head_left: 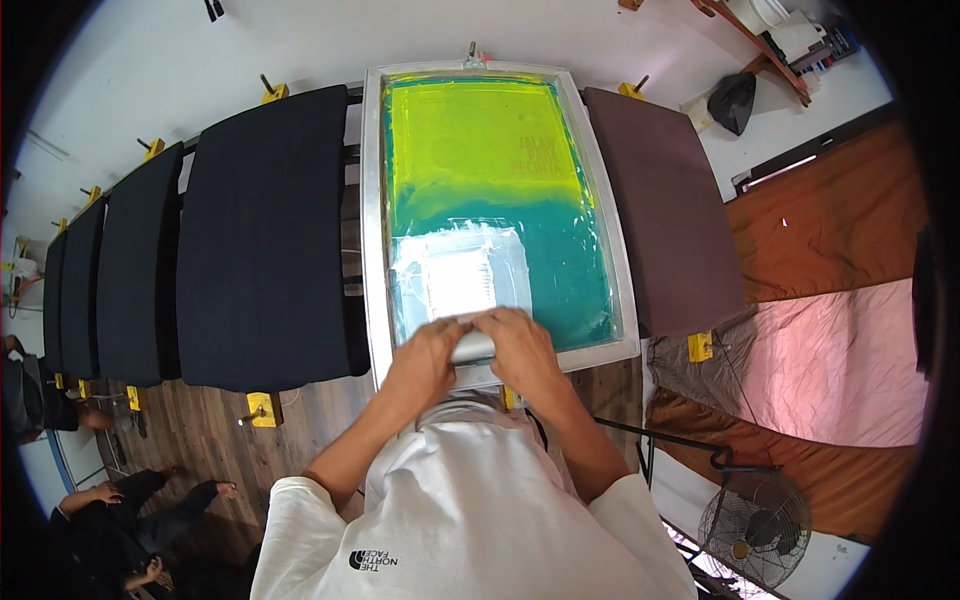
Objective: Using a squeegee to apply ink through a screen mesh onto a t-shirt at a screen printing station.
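Observation:
A metal-framed printing screen (626, 300) lies before me, its mesh yellow-green at the far part and teal nearer me. White ink (465, 280) covers a patch at the near left of the mesh. Both my left hand (430, 350) and my right hand (515, 345) are closed side by side on a pale squeegee (473, 348) at the near end of this patch. My thumbs almost meet on top of it. The squeegee's lower edge and most of my fingertips are hidden.
Black fabric-covered boards (265, 240) stand in a row to the left. A brownish-purple board (665, 210) adjoins the screen on the right. Yellow blocks (262, 410) mark the board ends. A fan (755, 530) stands at lower right, and a seated person (110, 530) is at lower left.

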{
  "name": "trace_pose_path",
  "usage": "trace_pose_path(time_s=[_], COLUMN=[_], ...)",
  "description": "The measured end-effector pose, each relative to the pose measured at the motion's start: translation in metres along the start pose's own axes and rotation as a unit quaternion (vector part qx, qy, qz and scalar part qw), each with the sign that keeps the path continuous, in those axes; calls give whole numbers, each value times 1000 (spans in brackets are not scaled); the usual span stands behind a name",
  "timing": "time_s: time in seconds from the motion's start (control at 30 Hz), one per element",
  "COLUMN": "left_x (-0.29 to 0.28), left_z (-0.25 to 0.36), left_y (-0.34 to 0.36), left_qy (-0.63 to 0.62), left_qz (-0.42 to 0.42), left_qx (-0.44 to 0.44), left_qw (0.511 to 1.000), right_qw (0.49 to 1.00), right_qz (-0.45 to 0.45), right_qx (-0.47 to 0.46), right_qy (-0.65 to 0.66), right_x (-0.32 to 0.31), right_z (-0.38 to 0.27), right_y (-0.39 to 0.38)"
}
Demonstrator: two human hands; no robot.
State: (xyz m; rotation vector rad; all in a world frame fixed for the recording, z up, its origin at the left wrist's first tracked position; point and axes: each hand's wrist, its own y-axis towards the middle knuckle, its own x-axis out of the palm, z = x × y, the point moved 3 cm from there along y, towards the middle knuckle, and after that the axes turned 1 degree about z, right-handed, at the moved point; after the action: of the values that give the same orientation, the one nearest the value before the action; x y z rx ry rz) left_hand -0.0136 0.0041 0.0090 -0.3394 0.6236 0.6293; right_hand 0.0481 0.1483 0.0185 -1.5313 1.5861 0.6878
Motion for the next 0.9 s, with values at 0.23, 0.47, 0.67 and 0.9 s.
trace_pose_path(time_s=[0.23, 0.47, 0.67, 0.9], left_x=[-36, -26, -2, 13], left_z=[-34, -45, -29, -5], left_y=[87, 88, 32, -18], left_qy=[58, 80, 58, 85], left_qz=[73, 42, -8, -88], left_qx=[24, 46, 24, 0], left_qw=[995, 995, 998, 993], right_qw=[998, 999, 1000, 1000], right_qz=[14, -3, 16, 0], right_qx=[-22, -21, -25, -26], right_qy=[-62, -39, -10, -6], right_x=[-7, -3, 14, 20], right_z=[25, 25, 17, 5], right_y=[110, 98, 33, -26])
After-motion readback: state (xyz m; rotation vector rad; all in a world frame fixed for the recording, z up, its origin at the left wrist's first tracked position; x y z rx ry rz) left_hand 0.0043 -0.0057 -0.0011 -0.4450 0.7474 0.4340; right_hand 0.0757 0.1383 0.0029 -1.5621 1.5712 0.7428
